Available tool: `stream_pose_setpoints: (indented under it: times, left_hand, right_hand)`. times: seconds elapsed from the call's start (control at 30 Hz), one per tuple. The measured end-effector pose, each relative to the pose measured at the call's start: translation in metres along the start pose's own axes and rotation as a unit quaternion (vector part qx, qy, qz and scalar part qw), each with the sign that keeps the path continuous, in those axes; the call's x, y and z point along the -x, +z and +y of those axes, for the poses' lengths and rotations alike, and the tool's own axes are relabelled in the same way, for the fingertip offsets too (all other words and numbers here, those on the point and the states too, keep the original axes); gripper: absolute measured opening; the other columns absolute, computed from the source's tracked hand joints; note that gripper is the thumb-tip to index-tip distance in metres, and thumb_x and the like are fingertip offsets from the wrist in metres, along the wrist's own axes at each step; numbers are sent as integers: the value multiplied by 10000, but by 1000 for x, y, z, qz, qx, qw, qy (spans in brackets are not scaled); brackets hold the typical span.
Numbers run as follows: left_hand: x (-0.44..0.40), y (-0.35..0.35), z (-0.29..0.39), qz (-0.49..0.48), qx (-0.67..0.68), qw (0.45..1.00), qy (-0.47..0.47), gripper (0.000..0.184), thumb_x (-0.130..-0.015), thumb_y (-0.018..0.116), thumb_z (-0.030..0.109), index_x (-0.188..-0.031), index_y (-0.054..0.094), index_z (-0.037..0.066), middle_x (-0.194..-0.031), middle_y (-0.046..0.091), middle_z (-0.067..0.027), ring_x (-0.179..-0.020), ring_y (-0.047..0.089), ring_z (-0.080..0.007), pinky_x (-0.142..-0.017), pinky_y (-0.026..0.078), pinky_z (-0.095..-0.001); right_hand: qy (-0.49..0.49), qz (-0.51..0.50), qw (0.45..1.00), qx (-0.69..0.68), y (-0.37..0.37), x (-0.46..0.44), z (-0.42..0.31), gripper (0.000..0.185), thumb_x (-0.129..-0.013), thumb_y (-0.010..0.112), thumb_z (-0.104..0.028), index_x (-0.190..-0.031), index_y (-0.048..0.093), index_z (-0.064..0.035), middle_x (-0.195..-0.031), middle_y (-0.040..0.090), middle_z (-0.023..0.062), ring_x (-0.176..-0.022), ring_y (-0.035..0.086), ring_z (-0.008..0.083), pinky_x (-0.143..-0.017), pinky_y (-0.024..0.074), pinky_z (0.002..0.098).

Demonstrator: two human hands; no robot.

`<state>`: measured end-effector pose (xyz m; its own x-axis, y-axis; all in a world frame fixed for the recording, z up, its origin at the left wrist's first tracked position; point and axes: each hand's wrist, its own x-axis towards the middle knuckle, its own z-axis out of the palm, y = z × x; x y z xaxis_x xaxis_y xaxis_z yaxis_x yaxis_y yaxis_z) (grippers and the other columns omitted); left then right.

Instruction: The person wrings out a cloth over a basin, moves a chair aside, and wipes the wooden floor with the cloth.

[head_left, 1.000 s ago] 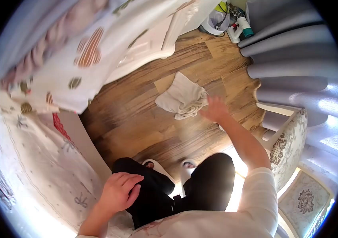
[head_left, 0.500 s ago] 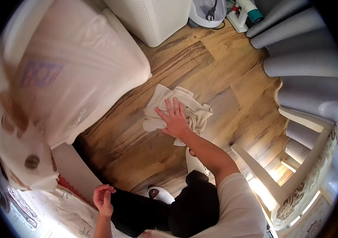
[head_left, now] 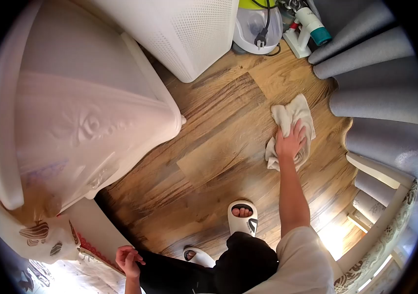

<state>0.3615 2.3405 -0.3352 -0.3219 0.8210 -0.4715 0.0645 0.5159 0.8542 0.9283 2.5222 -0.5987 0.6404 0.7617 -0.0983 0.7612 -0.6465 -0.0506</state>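
Observation:
On the wooden floor (head_left: 218, 142) lies a crumpled beige cloth (head_left: 304, 110), right of the middle of the view. My right hand (head_left: 291, 139) presses down on it with the fingers stretched out and the palm flat. Part of the cloth is hidden beneath the hand. At the lower left, my left hand (head_left: 129, 259) hovers near my black-clad knee, its fingers loosely curled with nothing visible in them. It is well apart from the cloth.
A pale cabinet with carved relief (head_left: 96, 117) fills the left side. A white perforated bin (head_left: 194, 39), an appliance with a plug (head_left: 258, 29) and a white-and-teal device (head_left: 312, 29) stand at the back. Grey curtains (head_left: 375, 98) and a patterned chair (head_left: 390, 220) line the right.
My right hand has slid the cloth across the floor to the right. The view has shifted, so the slippered foot shows more. My left hand stays near the knee.

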Motion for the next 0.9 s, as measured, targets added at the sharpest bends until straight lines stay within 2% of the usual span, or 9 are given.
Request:
stream_pose_setpoints:
  times: [0.1, 0.23, 0.37, 0.5, 0.53, 0.63, 0.73, 0.83, 0.9]
  left_hand:
    - [-5, 3, -1, 4, 41, 998, 36, 184, -888, 517, 105, -1003, 559, -32, -770, 593, -98, -502, 568, -144, -382, 501, -256]
    - [-7, -11, -7, -21, -6, 999, 26, 210, -853, 498, 126, -975, 565, -32, -735, 585, -90, -505, 559, -141, -388, 501, -263]
    - [-6, -10, -7, 4, -24, 1000, 13, 210, -838, 498, 127, -964, 570, -25, -707, 579, -81, -495, 545, -133, -397, 509, -264]
    - [-6, -26, -22, 14, -111, 994, -2, 182, -849, 478, 102, -942, 572, -24, -685, 571, -80, -478, 529, -128, -382, 483, -246]
    - [-4, -38, -24, -95, -288, 940, 154, 184, -898, 534, 152, -878, 683, 47, -880, 661, -118, -796, 639, -275, -754, 523, -423]
    - [-2, -16, -16, 22, -119, 993, -13, 165, -852, 487, 104, -903, 584, -20, -667, 566, -73, -469, 528, -124, -383, 485, -243]
    - [5, -8, -8, 37, -148, 988, -25, 162, -858, 497, 122, -879, 584, -13, -652, 552, -65, -473, 511, -122, -392, 463, -242]
    - [10, -29, -18, -67, -312, 925, 206, 189, -900, 519, 111, -745, 592, 31, -732, 585, -100, -651, 584, -248, -604, 516, -386]
    - [11, -26, -14, -68, -297, 928, 214, 169, -893, 545, 102, -767, 607, 8, -735, 594, -113, -656, 584, -242, -592, 502, -383]
  right_hand:
    - [-71, 28, 994, -84, 5, 24, -21, 825, -873, 527, -520, -1535, 266, -104, -1597, 259, 78, -1479, 175, 343, -1195, 76, 545]
    - [-314, -90, 942, -84, -26, 30, -132, 829, -822, 665, -432, -1537, 260, -320, -1613, 214, 45, -1479, 185, 335, -1191, 77, 554]
    - [-334, -49, 934, -118, -14, -18, -209, 834, -833, 660, -479, -1537, 226, -365, -1629, 141, 13, -1495, 112, 312, -1181, 85, 575]
    - [-322, -49, 941, -96, -5, -76, -228, 779, -861, 600, -542, -1531, 237, -380, -1630, 135, 15, -1500, 76, 315, -1163, 61, 619]
    - [-315, -66, 944, -76, -16, -83, -230, 770, -866, 585, -561, -1531, 241, -380, -1634, 120, 17, -1502, 59, 319, -1160, 47, 630]
    - [-245, -68, 966, -46, -17, -90, -217, 773, -872, 542, -614, -1536, 219, -386, -1643, 79, 20, -1507, 16, 322, -1143, 9, 661]
    - [-111, -53, 992, -17, -18, -93, -168, 808, -863, 504, -672, -1544, 165, -397, -1648, 30, 20, -1508, -28, 319, -1127, -16, 683]
    - [93, -49, 995, 4, -13, -86, -67, 817, -884, 465, -670, -1553, 86, -395, -1648, -12, 42, -1492, -49, 399, -1102, 46, 720]
    - [207, -69, 976, -10, -16, -67, -3, 807, -899, 468, -626, -1561, 92, -359, -1647, 6, 52, -1484, 0, 430, -1095, 78, 726]
